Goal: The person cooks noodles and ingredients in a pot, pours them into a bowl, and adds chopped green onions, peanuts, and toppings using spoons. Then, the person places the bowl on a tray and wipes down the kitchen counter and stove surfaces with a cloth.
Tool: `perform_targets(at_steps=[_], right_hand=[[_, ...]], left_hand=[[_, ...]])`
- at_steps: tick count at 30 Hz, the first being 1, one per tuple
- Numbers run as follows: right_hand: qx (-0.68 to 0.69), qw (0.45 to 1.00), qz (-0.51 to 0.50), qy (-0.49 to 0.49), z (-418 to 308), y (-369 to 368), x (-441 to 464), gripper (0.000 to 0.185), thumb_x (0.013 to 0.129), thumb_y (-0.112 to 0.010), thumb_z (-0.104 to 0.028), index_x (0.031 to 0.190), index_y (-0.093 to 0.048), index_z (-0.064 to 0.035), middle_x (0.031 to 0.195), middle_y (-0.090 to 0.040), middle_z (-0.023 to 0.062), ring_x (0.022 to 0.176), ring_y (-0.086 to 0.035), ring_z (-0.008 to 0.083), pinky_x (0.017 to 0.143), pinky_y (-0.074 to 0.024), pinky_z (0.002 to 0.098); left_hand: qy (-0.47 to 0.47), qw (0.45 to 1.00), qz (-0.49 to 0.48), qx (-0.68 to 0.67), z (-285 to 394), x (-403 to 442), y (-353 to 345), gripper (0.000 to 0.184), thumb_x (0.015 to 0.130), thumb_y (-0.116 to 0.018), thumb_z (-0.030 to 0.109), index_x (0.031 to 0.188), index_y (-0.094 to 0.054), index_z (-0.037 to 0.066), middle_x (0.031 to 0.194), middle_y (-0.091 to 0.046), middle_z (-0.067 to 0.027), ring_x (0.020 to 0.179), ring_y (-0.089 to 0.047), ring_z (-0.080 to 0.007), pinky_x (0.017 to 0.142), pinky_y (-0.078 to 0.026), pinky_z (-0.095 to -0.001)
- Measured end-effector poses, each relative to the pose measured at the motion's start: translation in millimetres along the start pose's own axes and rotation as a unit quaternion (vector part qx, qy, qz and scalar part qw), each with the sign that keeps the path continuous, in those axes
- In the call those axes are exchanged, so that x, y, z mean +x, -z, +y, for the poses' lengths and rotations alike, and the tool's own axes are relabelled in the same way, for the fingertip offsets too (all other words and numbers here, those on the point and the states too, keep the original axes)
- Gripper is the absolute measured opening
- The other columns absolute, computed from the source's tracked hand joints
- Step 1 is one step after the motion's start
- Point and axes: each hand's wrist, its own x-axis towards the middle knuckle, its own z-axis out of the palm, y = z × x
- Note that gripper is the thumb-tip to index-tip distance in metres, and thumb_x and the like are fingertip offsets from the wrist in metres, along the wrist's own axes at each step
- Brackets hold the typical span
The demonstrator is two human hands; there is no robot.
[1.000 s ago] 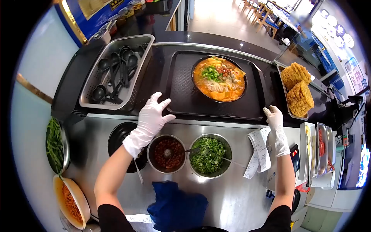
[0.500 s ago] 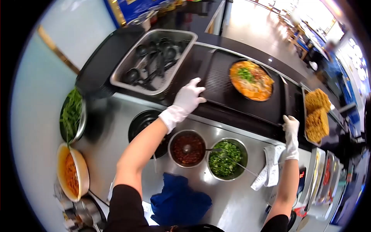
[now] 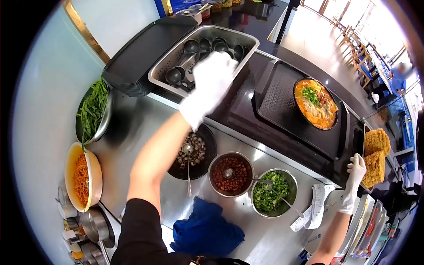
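My left hand (image 3: 210, 86), in a white glove, is over the near right corner of a steel pan (image 3: 161, 79) with several black ladles (image 3: 174, 76). It is blurred, so its fingers cannot be made out. My right hand (image 3: 355, 174), also gloved, holds nothing, its fingers loosely bent and apart. It is beside a tray of fried noodle blocks (image 3: 375, 143). Between my hands a black serving tray (image 3: 282, 99) lies on the dark counter. On the serving tray stands a black bowl of noodle soup (image 3: 316, 106) topped with chopped green onion.
Stacked black trays (image 3: 141, 57) stand at the back left. Along the steel worktop are a dark bowl with a spoon (image 3: 212, 148), a bowl of diced brown topping (image 3: 232, 176), and chopped green onions (image 3: 271, 194). A blue cloth (image 3: 207, 229) and paper receipts (image 3: 317, 205) lie nearer.
My left hand has moved up and left from the serving tray's side to the ladle pan. My right hand has come away from the tray's corner. The whole view has shifted.
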Motion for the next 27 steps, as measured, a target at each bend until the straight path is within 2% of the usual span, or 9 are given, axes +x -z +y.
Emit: perform_targets(at_steps=[5, 8, 12, 14, 16, 19, 22, 23, 27], right_hand=[[0.031, 0.998, -0.045, 0.030, -36.1, 2.3, -32.6, 0.024, 0.097, -0.058, -0.019, 0.114, -0.067, -0.0050, 0.082, -0.065, 0.0022, 0.054, -0.051, 0.0045, 0.046, -0.0373, 0.0168], [0.049, 0.995, -0.080, 0.024, -56.4, -7.5, -55.1, 0.023, 0.096, -0.059, -0.020, 0.110, -0.069, -0.0039, 0.081, -0.064, 0.0028, 0.055, -0.052, 0.0055, 0.048, -0.0382, 0.0179], [0.043, 0.993, -0.107, 0.009, -70.5, -7.9, -80.7, 0.023, 0.097, -0.058, -0.019, 0.110, -0.068, -0.0033, 0.079, -0.063, 0.0019, 0.056, -0.051, 0.0052, 0.049, -0.0378, 0.0183], [0.098, 0.987, -0.125, 0.007, -86.4, -7.9, -103.6, 0.022, 0.096, -0.058, -0.017, 0.108, -0.068, -0.0011, 0.077, -0.063, 0.0007, 0.057, -0.051, 0.0050, 0.052, -0.0385, 0.0181], [0.113, 0.985, -0.128, 0.008, -95.0, -7.2, -115.2, 0.021, 0.097, -0.058, -0.015, 0.108, -0.068, -0.0009, 0.077, -0.063, 0.0007, 0.057, -0.051, 0.0051, 0.053, -0.0390, 0.0183], [0.132, 0.977, -0.166, 0.008, -115.4, -10.9, -140.1, 0.022, 0.097, -0.057, -0.016, 0.111, -0.067, -0.0021, 0.079, -0.065, 0.0008, 0.059, -0.053, 0.0051, 0.055, -0.0416, 0.0179], [0.146, 0.963, -0.226, 0.002, -138.3, -23.8, -173.3, 0.024, 0.098, -0.056, -0.017, 0.114, -0.066, -0.0022, 0.082, -0.065, 0.0002, 0.062, -0.054, 0.0046, 0.060, -0.0457, 0.0181], [0.158, 0.951, -0.266, -0.008, -139.5, -30.1, -183.4, 0.025, 0.098, -0.055, -0.018, 0.115, -0.065, -0.0024, 0.084, -0.065, 0.0003, 0.064, -0.055, 0.0046, 0.061, -0.0463, 0.0182], [0.212, 0.916, -0.340, -0.006, -143.8, -61.5, -215.2, 0.030, 0.099, -0.054, -0.021, 0.121, -0.062, -0.0020, 0.088, -0.066, 0.0002, 0.069, -0.057, 0.0056, 0.062, -0.0472, 0.0195]], left_hand=[[0.065, 0.936, -0.312, 0.149, -67.9, 33.7, -46.8, 0.049, 0.071, -0.076, 0.044, 0.097, -0.070, 0.002, 0.095, -0.069, -0.0218, 0.095, -0.066, -0.0366, 0.082, -0.052, -0.0435], [0.046, 0.935, -0.288, 0.202, -73.6, 29.0, -62.3, 0.026, 0.087, -0.055, 0.021, 0.096, -0.070, 0.002, 0.099, -0.068, -0.0235, 0.095, -0.066, -0.0381, 0.081, -0.052, -0.0453], [-0.021, 0.957, -0.203, 0.206, -92.7, 26.9, -66.3, 0.024, 0.087, -0.050, 0.012, 0.086, -0.071, 0.002, 0.083, -0.069, -0.0210, 0.077, -0.070, -0.0342, 0.069, -0.055, -0.0408], [0.213, 0.901, -0.376, -0.029, -107.2, 50.4, -46.7, 0.019, 0.086, -0.055, 0.013, 0.081, -0.070, 0.002, 0.067, -0.066, -0.0128, 0.060, -0.065, -0.0230, 0.055, -0.049, -0.0313], [0.333, 0.841, -0.371, -0.208, -81.7, 51.7, -0.6, 0.014, 0.084, -0.062, 0.016, 0.080, -0.069, 0.004, 0.055, -0.057, -0.0019, 0.047, -0.050, -0.0104, 0.045, -0.037, -0.0236], [0.352, 0.737, -0.259, -0.517, -67.2, 34.1, 30.7, 0.015, 0.086, -0.064, 0.017, 0.089, -0.068, 0.003, 0.067, -0.060, 0.0009, 0.049, -0.043, -0.0050, 0.044, -0.030, -0.0191], [0.298, 0.790, -0.152, -0.513, 20.7, -10.0, 79.8, 0.015, 0.087, -0.063, 0.016, 0.091, -0.066, 0.002, 0.070, -0.059, 0.0001, 0.049, -0.042, -0.0046, 0.046, -0.028, -0.0176], [0.277, 0.825, -0.176, -0.460, 63.1, -27.4, 97.1, 0.015, 0.088, -0.062, 0.016, 0.092, -0.065, 0.002, 0.070, -0.060, -0.0010, 0.048, -0.045, -0.0052, 0.046, -0.031, -0.0180], [0.301, 0.732, -0.286, -0.541, 154.1, -108.5, 88.9, 0.013, 0.092, -0.062, 0.013, 0.097, -0.061, 0.001, 0.076, -0.064, -0.0048, 0.053, -0.058, -0.0083, 0.045, -0.045, -0.0209]])
